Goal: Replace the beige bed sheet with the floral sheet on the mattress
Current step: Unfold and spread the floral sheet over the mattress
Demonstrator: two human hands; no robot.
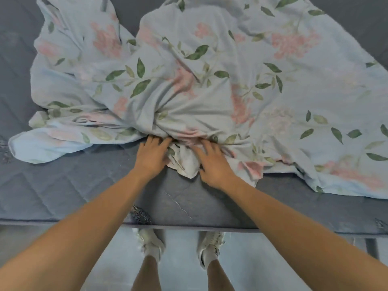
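I see the floral sheet [210, 80] lying crumpled on the bare blue-grey mattress [63, 185], gathered near its front edge. My left hand [152, 156] and right hand [212, 164] rest flat on the bunched corner, fingers spread, gripping nothing.

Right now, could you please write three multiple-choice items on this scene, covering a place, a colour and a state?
1. Where does the floral sheet lie?
A. On the floor
B. Bunched on the mattress
C. Folded on a chair

2. What colour is the bare mattress?
A. Grey-blue
B. Red
C. Yellow

3. How is the sheet?
A. Spread flat and tucked
B. Crumpled, gathered near both hands
C. Neatly rolled

Answers: 1 B, it sits heaped on the mattress top. 2 A, quilted grey-blue fabric shows round it. 3 B, folds converge where the left hand and right hand rest on it.
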